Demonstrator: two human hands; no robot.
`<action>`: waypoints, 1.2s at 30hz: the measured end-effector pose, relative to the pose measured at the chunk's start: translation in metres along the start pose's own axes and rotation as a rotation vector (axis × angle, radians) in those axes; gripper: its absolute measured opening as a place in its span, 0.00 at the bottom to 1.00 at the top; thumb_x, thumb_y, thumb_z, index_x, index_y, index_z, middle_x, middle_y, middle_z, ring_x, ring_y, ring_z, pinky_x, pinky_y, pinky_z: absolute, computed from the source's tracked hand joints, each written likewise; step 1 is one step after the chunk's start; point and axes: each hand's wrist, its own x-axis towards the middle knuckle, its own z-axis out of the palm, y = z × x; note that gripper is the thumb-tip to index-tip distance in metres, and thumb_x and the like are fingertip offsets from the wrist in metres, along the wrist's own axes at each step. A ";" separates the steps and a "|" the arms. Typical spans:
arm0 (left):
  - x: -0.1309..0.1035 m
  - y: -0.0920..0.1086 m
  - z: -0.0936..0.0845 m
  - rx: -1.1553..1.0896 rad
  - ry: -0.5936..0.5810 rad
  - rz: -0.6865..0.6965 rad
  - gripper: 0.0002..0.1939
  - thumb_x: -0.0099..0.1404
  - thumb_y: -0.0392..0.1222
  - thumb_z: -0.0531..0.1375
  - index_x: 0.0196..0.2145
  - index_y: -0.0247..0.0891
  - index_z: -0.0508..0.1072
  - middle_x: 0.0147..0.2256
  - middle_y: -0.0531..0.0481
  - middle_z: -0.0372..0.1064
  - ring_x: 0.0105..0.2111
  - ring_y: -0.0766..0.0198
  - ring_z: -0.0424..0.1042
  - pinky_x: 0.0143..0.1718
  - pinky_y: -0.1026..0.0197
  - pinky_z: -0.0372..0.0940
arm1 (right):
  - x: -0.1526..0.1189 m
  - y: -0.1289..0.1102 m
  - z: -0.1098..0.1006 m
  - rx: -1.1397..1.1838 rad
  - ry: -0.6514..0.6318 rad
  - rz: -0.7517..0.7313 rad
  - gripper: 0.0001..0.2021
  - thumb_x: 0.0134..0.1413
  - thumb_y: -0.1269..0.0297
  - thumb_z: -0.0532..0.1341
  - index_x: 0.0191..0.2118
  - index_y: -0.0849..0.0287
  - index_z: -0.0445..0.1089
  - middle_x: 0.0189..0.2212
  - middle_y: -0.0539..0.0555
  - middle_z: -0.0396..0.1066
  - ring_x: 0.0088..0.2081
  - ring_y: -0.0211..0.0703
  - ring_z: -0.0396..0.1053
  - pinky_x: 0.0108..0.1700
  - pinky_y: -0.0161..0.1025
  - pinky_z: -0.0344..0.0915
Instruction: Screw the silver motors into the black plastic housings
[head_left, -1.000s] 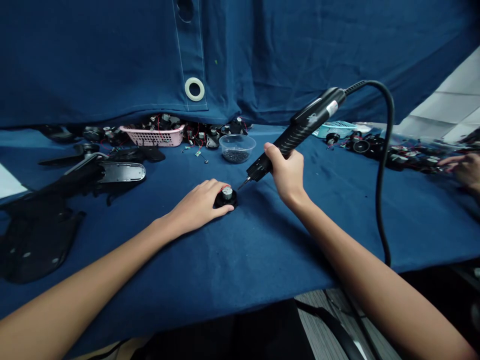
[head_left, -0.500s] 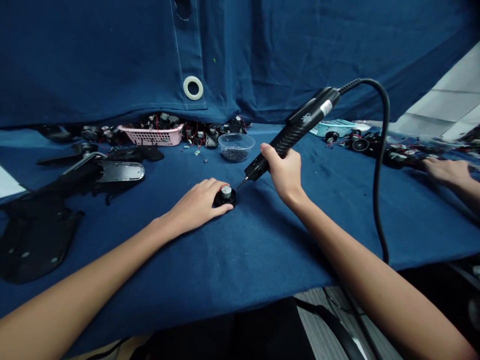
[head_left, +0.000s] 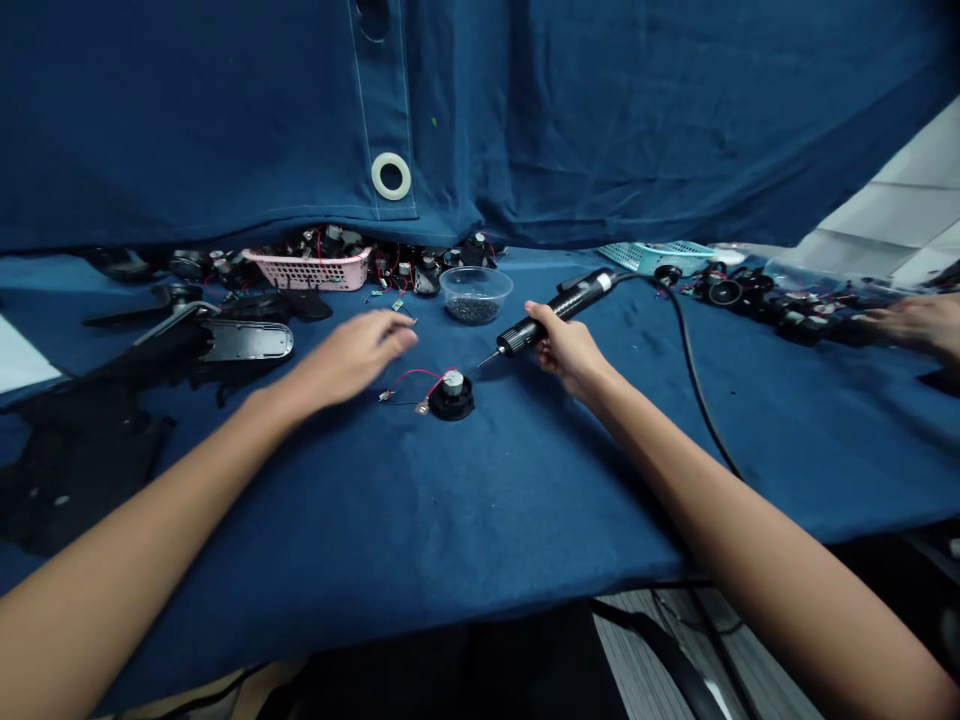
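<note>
A small motor (head_left: pixel 453 383) with a silver body sits upright in a round black housing (head_left: pixel 452 405) on the blue cloth. Red and black wires run from it to a little connector board (head_left: pixel 386 396) on its left. My left hand (head_left: pixel 358 350) hovers up and left of the motor, fingers apart and holding nothing, slightly blurred. In my right hand (head_left: pixel 568 350) is a black electric screwdriver (head_left: pixel 559 312), lying almost level. Its thin bit points down-left and ends just right of the motor, apart from it. Behind stands a clear plastic bowl (head_left: pixel 475 296) of small dark screws.
A pink basket (head_left: pixel 311 270) of motor parts and a teal basket (head_left: pixel 660 257) stand at the back. Black plastic parts (head_left: pixel 82 470) and a grey-faced piece (head_left: pixel 247 340) lie at left. Another person's hand (head_left: pixel 915 325) is among parts at right. The screwdriver's cable (head_left: pixel 697 375) trails right.
My left hand has let go of the motor housing and moved up and left, uncovering the wires. The screwdriver has tipped lower, its back end and cable coming down.
</note>
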 end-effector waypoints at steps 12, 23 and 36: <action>-0.022 -0.098 -0.051 0.607 -0.084 -0.534 0.31 0.67 0.60 0.51 0.54 0.29 0.66 0.55 0.29 0.60 0.55 0.35 0.60 0.54 0.34 0.54 | 0.028 0.010 -0.027 -0.335 -0.082 0.235 0.25 0.56 0.43 0.59 0.20 0.58 0.60 0.14 0.50 0.60 0.14 0.32 0.55 0.14 0.31 0.51; -0.028 -0.099 -0.056 0.538 0.120 -0.818 0.50 0.60 0.73 0.48 0.57 0.18 0.59 0.59 0.20 0.50 0.59 0.26 0.48 0.51 0.34 0.55 | 0.022 0.006 -0.026 -0.703 -0.101 0.140 0.26 0.61 0.46 0.55 0.19 0.61 0.65 0.13 0.57 0.66 0.12 0.38 0.61 0.18 0.36 0.57; -0.019 -0.086 -0.069 0.762 0.089 -0.933 0.28 0.63 0.53 0.54 0.51 0.24 0.70 0.57 0.26 0.60 0.58 0.30 0.54 0.55 0.30 0.40 | 0.010 -0.007 -0.023 -0.910 -0.010 -0.137 0.19 0.61 0.55 0.55 0.23 0.60 0.68 0.15 0.53 0.66 0.17 0.38 0.63 0.27 0.38 0.57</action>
